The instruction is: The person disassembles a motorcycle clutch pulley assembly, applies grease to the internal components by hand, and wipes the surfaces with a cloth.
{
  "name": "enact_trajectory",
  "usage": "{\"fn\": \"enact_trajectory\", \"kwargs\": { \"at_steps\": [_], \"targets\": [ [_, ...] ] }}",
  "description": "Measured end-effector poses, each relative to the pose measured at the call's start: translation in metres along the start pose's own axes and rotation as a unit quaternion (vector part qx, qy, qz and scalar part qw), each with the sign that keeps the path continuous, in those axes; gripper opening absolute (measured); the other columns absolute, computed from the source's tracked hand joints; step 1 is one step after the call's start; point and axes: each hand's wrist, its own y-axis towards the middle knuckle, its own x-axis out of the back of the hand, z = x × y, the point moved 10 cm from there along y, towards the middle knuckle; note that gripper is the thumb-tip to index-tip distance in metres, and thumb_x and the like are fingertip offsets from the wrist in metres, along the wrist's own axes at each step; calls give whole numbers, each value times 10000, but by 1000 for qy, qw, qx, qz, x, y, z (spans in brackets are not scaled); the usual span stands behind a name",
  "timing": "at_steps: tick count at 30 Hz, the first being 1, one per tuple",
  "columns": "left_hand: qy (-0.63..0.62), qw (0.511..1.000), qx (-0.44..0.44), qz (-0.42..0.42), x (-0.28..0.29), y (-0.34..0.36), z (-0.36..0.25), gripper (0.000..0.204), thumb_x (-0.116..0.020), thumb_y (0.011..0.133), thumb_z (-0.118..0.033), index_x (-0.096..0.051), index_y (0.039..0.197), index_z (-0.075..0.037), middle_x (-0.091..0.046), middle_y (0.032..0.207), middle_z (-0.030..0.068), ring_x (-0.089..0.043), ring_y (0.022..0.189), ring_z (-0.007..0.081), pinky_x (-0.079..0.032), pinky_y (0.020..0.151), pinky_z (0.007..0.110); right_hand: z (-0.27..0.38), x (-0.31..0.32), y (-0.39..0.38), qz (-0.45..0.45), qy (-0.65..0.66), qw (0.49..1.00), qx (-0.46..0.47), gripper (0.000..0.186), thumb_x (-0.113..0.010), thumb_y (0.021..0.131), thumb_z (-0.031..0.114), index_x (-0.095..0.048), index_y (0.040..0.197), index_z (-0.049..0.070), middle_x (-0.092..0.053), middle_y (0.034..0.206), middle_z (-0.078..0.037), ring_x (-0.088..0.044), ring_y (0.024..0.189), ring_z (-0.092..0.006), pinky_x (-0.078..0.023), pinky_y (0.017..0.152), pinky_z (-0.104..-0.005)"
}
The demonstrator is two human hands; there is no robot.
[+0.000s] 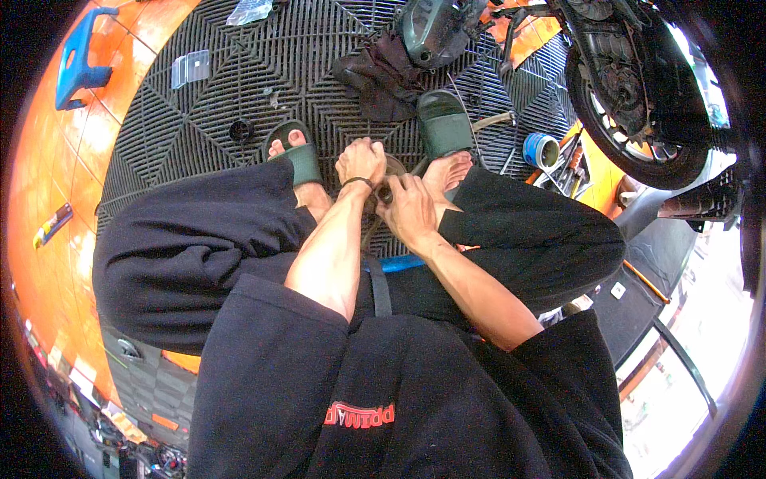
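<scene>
Between my feet is a brownish round part (385, 193) with a short tube-like end, mostly covered by my hands. My right hand (410, 212) is closed around its near side, fingers curled by the tube end. On the far left side of the part, my left hand (361, 162) makes a fist; what its fingers hold is hidden. A dark band circles my left wrist. Green slippers (445, 126) are on my feet, one on each side of the part. Below the hands, a strip of blue (401, 263) shows at the seat.
A scooter wheel (590, 120) stands at the right. Near it are an open can (541, 150) and a tray of tools (571, 169). Dark cloth (384, 80) and a dark cover (435, 36) lie ahead. A black ring (240, 130) and plastic bag (190, 69) lie left, beyond them a blue stool (78, 68).
</scene>
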Motion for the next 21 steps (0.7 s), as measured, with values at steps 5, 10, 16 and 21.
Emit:
{"fn": "enact_trajectory", "kwargs": {
  "at_steps": [5, 10, 16, 21],
  "targets": [
    [3, 1000, 10, 7, 0, -1, 1, 461, -456, 968, -376, -730, 1083, -24, -711, 1175, 244, -684, 1063, 451, -534, 949, 544, -1, 3, -1, -13, 7, 1000, -8, 475, -824, 759, 169, -627, 1167, 25, -639, 1116, -192, -604, 1081, -371, -510, 970, -473],
    [11, 1000, -10, 2, 1, -1, -3, 466, -425, 970, -364, -728, 1091, -31, -709, 1191, 232, -689, 1063, 446, -540, 944, 544, -2, 0, 1, -3, -2, 1000, -14, 457, -825, 759, 177, -634, 1140, 14, -648, 1095, -198, -611, 1066, -376, -509, 966, -477],
    [12, 1000, -6, 1, -2, 0, 0, 465, -426, 971, -363, -727, 1094, -30, -710, 1193, 228, -690, 1060, 445, -540, 940, 550, -3, -2, 0, -3, -7, 1000, -13, 452, -827, 766, 204, -635, 1128, 13, -655, 1093, -206, -617, 1063, -378, -509, 965, -479],
    [17, 1000, -10, -2, -2, 1, 0, 463, -432, 969, -363, -728, 1098, -31, -710, 1191, 231, -691, 1064, 445, -540, 942, 550, -4, -3, 2, 7, -7, 1000, -26, 475, -840, 772, 242, -632, 1129, 8, -665, 1082, -213, -615, 1074, -382, -508, 967, -478]
  ]
}}
